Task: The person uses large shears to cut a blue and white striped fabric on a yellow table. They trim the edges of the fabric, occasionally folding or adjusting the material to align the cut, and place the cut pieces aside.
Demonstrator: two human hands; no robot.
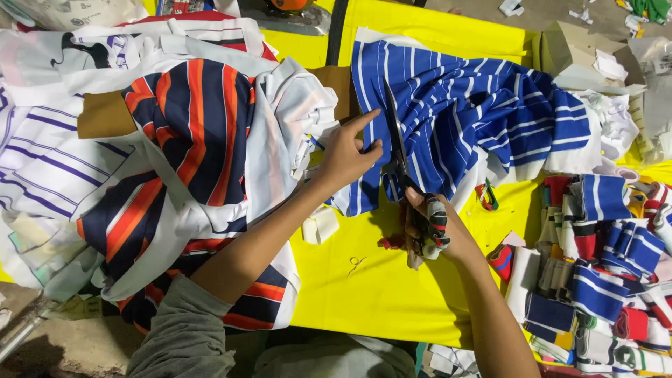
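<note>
You are at the cutting step: the scissors (pixel 396 143) lie with their blades open along the left edge of the blue-and-white striped fabric (pixel 476 115). Your right hand (pixel 428 222), just below the fabric, has its fingers closed around the scissor handles, which are wrapped in cloth strips. Your left hand (pixel 346 155), at the fabric's left edge, presses flat with the index finger extended and grips nothing. The next move likely calls for keeping the fabric taut under the left hand while the blades close along the stripe line.

The fabric lies rumpled on the yellow surface (pixel 378 280), with wide blue bands and thin white lines. Left of it sits a pile of navy-and-orange striped cloth (pixel 189 133); to its lower right, folded cut pieces (pixel 602 273) are stacked.
</note>
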